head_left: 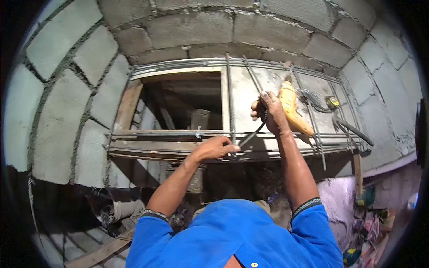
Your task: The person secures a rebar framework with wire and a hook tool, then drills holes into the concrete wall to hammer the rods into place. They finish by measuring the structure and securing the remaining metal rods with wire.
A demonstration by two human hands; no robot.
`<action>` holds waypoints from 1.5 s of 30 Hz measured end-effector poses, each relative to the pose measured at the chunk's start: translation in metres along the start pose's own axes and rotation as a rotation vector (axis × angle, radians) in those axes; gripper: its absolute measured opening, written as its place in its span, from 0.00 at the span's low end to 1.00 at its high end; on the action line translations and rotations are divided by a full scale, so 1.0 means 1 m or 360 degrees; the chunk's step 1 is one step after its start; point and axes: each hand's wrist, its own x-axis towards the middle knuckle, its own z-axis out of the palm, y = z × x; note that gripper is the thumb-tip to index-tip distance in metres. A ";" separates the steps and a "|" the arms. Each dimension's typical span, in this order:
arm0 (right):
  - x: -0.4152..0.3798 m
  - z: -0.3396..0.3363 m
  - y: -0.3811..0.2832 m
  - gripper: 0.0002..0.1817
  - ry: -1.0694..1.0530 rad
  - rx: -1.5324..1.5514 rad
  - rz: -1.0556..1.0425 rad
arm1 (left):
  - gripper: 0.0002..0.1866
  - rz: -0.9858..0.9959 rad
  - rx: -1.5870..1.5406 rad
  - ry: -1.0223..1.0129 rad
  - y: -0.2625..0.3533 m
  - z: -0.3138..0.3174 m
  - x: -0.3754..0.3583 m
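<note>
My right hand (270, 111) is closed around a dark, ribbed, curved rod (253, 136), which looks like a piece of rebar. Its lower end slants down toward my left hand (216, 148). The fingers of my left hand are pinched together at the front edge, where a crosswise steel bar (232, 107) meets the long front bars. What lies between those fingertips is too small to make out. Just right of my right hand, a yellow power drill (292, 109) rests on the pale panel (250, 82) under the bars.
A hammer (353, 129), a tape measure (332, 102) and a coil of wire (315, 100) lie right of the drill. Left of the panel is a framed opening (178, 98). Concrete block walls (192, 31) enclose the back and sides. Below right sits piled clutter (371, 223).
</note>
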 end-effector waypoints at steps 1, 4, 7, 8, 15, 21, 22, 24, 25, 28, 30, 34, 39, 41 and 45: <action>0.005 0.015 -0.002 0.18 -0.0089 0.0065 0.0119 | 0.38 0.0071 0.0139 0.0008 -0.011 -0.002 0.002; 0.023 0.008 -0.018 0.14 0.0088 -0.0387 0.0423 | 0.45 0.0178 0.0155 -0.0051 0.002 0.012 0.027; 0.033 0.007 0.005 0.13 0.0393 -0.0461 0.0546 | 0.44 0.0055 0.0426 -0.0280 0.003 -0.010 0.025; 0.030 -0.002 0.010 0.12 0.0510 -0.0421 0.0570 | 0.43 -0.0002 0.0487 -0.0365 0.005 -0.011 0.032; -0.063 -0.045 0.027 0.11 0.0902 0.0190 0.0247 | 0.35 0.0197 0.1019 -0.0503 0.023 -0.011 0.047; -0.119 -0.006 0.014 0.16 0.0958 0.0220 -0.0131 | 0.35 0.0265 0.1033 -0.0328 0.003 0.001 0.046; -0.123 -0.005 0.017 0.17 0.0946 0.0226 -0.0179 | 0.34 0.0280 0.0997 -0.0228 -0.002 0.002 0.045; -0.123 -0.007 0.018 0.17 0.0955 0.0169 -0.0166 | 0.32 0.0292 0.0901 -0.0122 -0.005 0.002 0.035; -0.121 -0.008 0.019 0.17 0.0962 0.0132 -0.0168 | 0.32 0.0298 0.0880 -0.0118 -0.014 0.004 0.034; -0.103 -0.020 0.020 0.14 0.0878 0.0078 -0.0085 | 0.31 0.0466 0.0397 0.0153 -0.037 0.011 0.019; -0.092 -0.018 0.020 0.13 0.0823 0.0025 -0.0007 | 0.31 0.0544 0.0346 0.0252 -0.043 0.023 0.011; -0.038 0.031 -0.014 0.16 0.0318 -0.0278 0.0059 | 0.30 0.0613 0.0301 0.0155 -0.046 0.012 0.008; -0.011 0.022 0.001 0.16 0.0431 -0.0288 0.0223 | 0.24 0.0631 0.0210 0.0243 -0.042 0.010 0.011; -0.020 0.014 0.002 0.14 0.0677 -0.0310 0.0230 | 0.24 0.0646 0.0230 0.0245 -0.039 0.010 0.014; -0.068 -0.024 0.030 0.14 0.1082 0.0077 0.0172 | 0.22 0.0655 0.0196 0.0166 -0.038 0.007 0.013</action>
